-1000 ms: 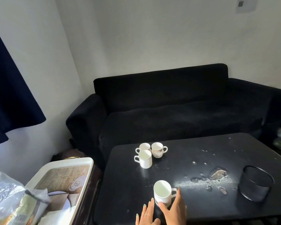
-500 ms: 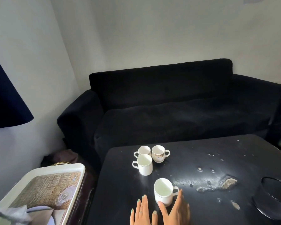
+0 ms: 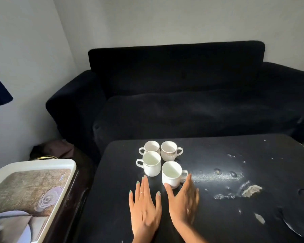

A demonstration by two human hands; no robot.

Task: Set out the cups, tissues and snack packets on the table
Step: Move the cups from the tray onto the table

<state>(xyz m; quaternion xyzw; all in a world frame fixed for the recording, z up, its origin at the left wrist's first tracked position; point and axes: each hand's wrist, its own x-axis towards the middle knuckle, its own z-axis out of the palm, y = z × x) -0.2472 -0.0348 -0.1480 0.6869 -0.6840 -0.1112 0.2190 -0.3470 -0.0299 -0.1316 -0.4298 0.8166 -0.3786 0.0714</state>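
Right hand (image 3: 183, 202), fingers spread, is seen cupped about the nearest cup (image 3: 171, 174), thumb and forefinger touching its sides. Left hand (image 3: 144, 206) is laid flat and empty at its 8 o'clock. Three more cups (image 3: 152, 165) are clustered at its 11 o'clock on the table (image 3: 218, 223). A tray (image 3: 33, 163) is shown at 9 o'clock.

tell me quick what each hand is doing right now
Left hand: open, flat on the black table, holding nothing.
Right hand: open, fingers against the nearest white ceramic cup, not gripping it.
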